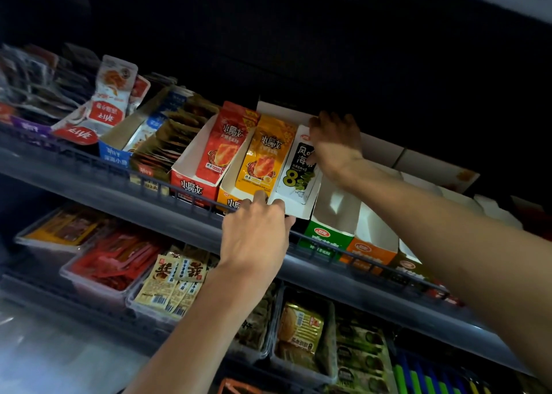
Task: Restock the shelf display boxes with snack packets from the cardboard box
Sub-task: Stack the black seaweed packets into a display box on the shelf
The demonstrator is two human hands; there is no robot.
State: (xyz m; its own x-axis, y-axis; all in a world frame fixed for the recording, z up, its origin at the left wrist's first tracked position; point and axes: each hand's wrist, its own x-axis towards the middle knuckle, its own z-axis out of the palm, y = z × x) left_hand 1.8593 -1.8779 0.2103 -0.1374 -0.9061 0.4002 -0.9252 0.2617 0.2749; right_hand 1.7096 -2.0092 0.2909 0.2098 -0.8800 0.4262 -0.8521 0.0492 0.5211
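Left hand point(256, 229) grips white display box point(300, 211) near lip, right hand point(335, 143) clamps seaweed packets point(297, 169); likely seating them, next push flush.

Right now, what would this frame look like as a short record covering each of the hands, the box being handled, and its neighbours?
left hand: grips the front lip of the white display box
right hand: fingers curled over the top of the seaweed packet standing in that box
left neighbour: orange display box, stocked with orange packets
right neighbour: green display box, no packets visible inside
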